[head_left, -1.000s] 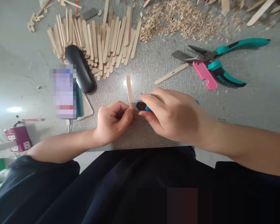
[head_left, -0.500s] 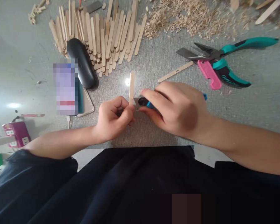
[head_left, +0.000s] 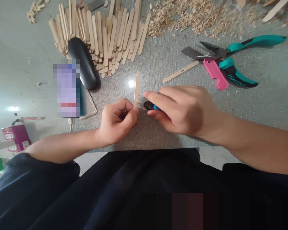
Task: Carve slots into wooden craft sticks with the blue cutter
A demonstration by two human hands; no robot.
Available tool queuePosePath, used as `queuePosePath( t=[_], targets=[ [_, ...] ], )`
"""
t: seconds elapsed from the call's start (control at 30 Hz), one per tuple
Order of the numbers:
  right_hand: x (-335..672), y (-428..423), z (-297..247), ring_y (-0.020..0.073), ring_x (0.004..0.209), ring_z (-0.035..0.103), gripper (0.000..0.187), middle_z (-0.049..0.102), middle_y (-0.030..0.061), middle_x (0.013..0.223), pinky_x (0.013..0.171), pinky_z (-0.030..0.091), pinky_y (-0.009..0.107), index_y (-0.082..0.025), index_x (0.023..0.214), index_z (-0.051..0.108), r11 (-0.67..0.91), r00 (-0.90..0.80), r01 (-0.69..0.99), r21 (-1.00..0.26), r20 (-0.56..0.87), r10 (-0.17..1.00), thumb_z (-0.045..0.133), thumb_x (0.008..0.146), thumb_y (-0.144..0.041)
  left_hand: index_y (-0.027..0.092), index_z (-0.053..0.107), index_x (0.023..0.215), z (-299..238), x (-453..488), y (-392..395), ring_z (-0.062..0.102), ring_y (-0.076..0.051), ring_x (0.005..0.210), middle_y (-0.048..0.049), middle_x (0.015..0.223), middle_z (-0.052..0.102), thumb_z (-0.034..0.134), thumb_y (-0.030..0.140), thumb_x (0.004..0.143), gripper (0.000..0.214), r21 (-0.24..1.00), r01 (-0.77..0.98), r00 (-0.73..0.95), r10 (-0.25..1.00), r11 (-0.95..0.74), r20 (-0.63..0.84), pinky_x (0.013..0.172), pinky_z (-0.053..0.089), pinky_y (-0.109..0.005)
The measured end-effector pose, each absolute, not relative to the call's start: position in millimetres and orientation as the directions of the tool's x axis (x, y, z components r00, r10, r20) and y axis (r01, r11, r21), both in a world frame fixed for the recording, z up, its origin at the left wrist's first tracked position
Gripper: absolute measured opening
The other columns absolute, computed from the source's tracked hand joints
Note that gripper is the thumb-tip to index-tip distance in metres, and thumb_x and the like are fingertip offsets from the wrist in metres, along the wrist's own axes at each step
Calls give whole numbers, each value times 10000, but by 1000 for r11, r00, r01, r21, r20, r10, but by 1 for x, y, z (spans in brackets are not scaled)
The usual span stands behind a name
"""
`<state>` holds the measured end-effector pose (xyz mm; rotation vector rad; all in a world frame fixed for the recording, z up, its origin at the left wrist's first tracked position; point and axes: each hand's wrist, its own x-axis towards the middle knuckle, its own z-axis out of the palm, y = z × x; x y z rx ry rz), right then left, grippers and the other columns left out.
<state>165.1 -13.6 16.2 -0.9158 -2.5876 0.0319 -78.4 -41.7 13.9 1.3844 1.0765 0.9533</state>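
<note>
My left hand pinches the lower end of a wooden craft stick, which points away from me, nearly upright in the view. In my right hand is a utility knife with a black and blue body, mostly covered by my fingers. Its short blade meets the right edge of the stick just above my left thumb. Beyond my right hand lies another craft stick with a small slot near its middle.
Many craft sticks are piled at the back left, with wood shavings beside them. Pliers and a pink-handled cutter lie right. A black case, a phone and a purple power socket are left.
The stick has tilted slightly, its far end shifting a little right. My right hand with the knife has turned slightly and moved a little right; the blade still meets the stick.
</note>
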Motion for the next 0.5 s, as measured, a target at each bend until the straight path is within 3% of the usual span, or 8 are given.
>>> queuePosePath(
  t=[0.37, 0.5],
  targets=[
    [167, -12, 16, 206, 718, 564, 624, 727, 83, 934, 653, 338, 377, -137, 1379, 763, 725, -646, 674, -138, 367, 670, 343, 1256, -583, 204, 588, 716, 19, -82, -40, 581, -59, 461, 17, 564, 686, 716, 215, 1010, 320, 979, 202, 318, 947, -24, -42, 444, 424, -147],
    [168, -12, 20, 204, 713, 570, 610, 715, 71, 902, 654, 344, 381, -150, 1295, 790, 740, -668, 658, -139, 346, 659, 329, 1263, -548, 202, 595, 716, 19, -81, -41, 584, -50, 464, 17, 564, 706, 714, 228, 1020, 328, 986, 169, 295, 954, -7, -43, 460, 450, -133]
  ],
)
